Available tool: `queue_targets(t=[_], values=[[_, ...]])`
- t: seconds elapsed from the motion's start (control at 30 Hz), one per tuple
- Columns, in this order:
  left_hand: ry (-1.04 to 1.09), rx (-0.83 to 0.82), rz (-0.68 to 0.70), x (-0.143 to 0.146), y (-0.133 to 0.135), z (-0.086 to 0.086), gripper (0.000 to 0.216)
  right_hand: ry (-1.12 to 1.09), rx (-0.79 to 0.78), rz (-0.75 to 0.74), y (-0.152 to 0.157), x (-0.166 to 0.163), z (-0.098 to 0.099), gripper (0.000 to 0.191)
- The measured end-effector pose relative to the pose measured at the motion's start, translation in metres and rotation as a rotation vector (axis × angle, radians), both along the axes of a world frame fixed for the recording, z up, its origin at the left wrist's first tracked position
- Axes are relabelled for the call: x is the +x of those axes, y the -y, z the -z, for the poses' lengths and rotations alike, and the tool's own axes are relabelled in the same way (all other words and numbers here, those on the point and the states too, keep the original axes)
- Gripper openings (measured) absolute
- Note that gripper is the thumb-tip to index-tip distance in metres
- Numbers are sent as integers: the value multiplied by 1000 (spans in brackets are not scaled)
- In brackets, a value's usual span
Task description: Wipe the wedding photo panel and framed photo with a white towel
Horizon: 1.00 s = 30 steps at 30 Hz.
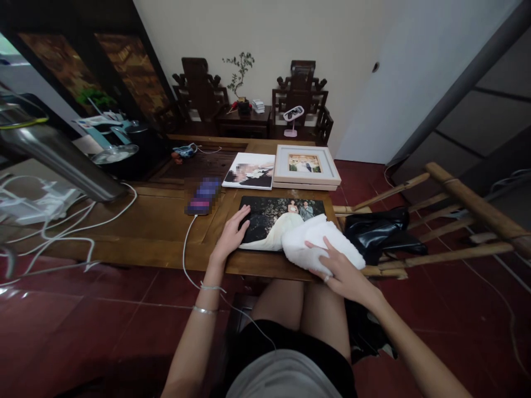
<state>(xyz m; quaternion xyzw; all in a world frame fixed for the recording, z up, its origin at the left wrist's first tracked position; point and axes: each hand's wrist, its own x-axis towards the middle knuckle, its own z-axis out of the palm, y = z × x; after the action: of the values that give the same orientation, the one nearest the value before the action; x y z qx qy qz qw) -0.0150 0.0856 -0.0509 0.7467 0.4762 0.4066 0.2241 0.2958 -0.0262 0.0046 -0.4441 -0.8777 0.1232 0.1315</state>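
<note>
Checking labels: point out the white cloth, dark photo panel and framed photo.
White cloth [309, 228]: head view, upper part, clear of the right hand [342, 271].
Dark photo panel [274, 218]: head view, middle of its uncovered face.
Framed photo [306, 163]: head view, middle of the printed picture.

The table [153, 221] bears photos [261, 213], a frame [328, 176], a phone [203, 196].

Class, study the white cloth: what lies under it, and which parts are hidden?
Under the white cloth lies part of the photo panel, whose top edge shows. The panel's lower right corner is covered, so the picture there cannot be seen.
</note>
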Motion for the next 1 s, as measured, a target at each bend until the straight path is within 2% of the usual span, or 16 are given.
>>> queue_targets(t=[0.17,0.4,0.57,0.63,0.73,1.0], values=[[0,1,0,-2,-6,0,43,-46,-3,109,-49,4,5,24],[-16,-8,3,-2,-11,1,43,-128,98,201,-126,3,1,30],[-23,-4,9,-3,-11,3,43,-64,162,274,-158,3,5,26],[-29,-6,9,-3,-10,3,44,-14,160,283,-156,1,7,24],[-37,-11,6,-1,-9,3,44,64,159,255,-133,0,10,21],[-63,-13,9,0,-9,3,44,15,97,69,-19,5,6,16]])
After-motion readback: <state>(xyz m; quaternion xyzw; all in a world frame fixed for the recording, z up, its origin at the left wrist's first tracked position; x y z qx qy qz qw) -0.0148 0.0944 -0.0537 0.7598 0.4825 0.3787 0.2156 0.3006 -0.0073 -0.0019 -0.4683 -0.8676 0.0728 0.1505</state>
